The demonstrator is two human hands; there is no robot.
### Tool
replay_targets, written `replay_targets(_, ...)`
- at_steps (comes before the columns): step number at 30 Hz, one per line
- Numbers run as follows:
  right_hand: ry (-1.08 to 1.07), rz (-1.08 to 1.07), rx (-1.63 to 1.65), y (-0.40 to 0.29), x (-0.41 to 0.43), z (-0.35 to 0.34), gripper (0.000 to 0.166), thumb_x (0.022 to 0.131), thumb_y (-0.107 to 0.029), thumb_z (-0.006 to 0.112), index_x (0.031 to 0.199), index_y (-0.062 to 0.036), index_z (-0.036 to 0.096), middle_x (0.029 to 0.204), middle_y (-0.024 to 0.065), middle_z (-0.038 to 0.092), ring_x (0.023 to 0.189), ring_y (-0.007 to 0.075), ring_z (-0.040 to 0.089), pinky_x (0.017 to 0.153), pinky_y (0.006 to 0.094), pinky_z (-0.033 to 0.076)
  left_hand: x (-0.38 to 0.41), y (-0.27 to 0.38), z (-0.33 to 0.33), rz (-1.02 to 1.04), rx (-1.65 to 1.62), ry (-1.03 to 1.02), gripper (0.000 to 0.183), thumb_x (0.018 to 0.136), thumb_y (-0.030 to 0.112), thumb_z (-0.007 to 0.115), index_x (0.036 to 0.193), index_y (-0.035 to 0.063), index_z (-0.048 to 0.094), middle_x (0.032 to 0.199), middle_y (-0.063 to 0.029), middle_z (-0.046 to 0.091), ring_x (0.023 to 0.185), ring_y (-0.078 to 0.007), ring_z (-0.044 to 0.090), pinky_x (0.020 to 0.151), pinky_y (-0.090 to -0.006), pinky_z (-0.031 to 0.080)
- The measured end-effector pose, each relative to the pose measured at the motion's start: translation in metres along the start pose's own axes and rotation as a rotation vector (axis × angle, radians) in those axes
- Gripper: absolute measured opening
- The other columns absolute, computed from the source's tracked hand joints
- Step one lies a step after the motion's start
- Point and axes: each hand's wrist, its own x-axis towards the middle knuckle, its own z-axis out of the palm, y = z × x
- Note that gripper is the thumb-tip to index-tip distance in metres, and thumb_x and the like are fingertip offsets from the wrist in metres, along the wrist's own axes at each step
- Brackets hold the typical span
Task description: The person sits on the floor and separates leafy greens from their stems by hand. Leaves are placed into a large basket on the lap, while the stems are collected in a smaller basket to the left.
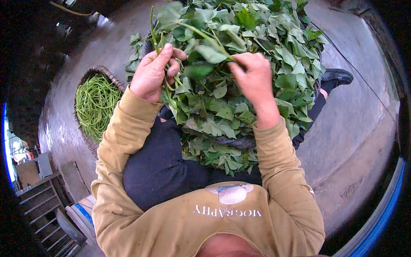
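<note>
A large heap of green leafy vines (221, 106) lies before me in a dark woven basket (234, 142), with leaves hanging over its rim. My left hand (157, 69) holds several green stems (153, 29) between thumb and fingers, over the heap's left side. Above the middle of the heap, my right hand (253, 74) pinches a leafy stem (205, 37), which points up and to the left and is blurred. To the left, a wicker basket (110, 75) holds a pile of thin, leafless green stems (98, 106).
Grey concrete floor (340, 128) surrounds the baskets. My shoe (337, 77) rests right of the heap, near a thin dark line on the floor (356, 70). A slatted rack (41, 212) and a grey slab (74, 180) stand at the lower left.
</note>
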Motion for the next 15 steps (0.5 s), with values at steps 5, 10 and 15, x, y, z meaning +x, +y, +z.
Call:
replay_targets(5, 0.224, 0.263, 0.340, -0.019, 0.002, -0.067, 0.017, 0.076, -0.011, 0.067, 0.089, -0.0010, 0.065, 0.072, 0.0050, 0.062, 0.066, 0.0132, 0.054, 0.061, 0.0249, 0.043, 0.003, 0.000, 0.001, 0.138, -0.065, -0.006, 0.039, 0.093, 0.034, 0.040, 0.088, -0.0020, 0.054, 0.051, 0.0025, 0.040, 0.050, -0.0101, 0.041, 0.055, -0.0231, 0.036)
replay_targets(10, 0.152, 0.308, 0.539, -0.028, 0.007, -0.096, 0.020, 0.084, -0.016, 0.060, 0.085, 0.0044, 0.061, 0.064, -0.0002, 0.057, 0.057, 0.0036, 0.045, 0.051, 0.0195, 0.035, -0.006, 0.009, 0.012, 0.107, -0.133, -0.074, 0.036, 0.093, 0.033, 0.041, 0.088, -0.0012, 0.052, 0.050, 0.0024, 0.037, 0.049, -0.0131, 0.046, 0.050, -0.0244, 0.037)
replay_targets(15, -0.171, 0.485, 0.502, 0.005, -0.014, -0.088, 0.024, 0.085, -0.018, 0.058, 0.097, 0.0032, 0.061, 0.073, 0.0040, 0.061, 0.063, 0.0054, 0.052, 0.058, 0.0189, 0.041, -0.007, 0.008, 0.015, 0.049, -0.211, -0.146, 0.033, 0.093, 0.030, 0.041, 0.089, -0.0004, 0.052, 0.051, 0.0029, 0.036, 0.046, -0.0124, 0.044, 0.046, -0.0244, 0.037)
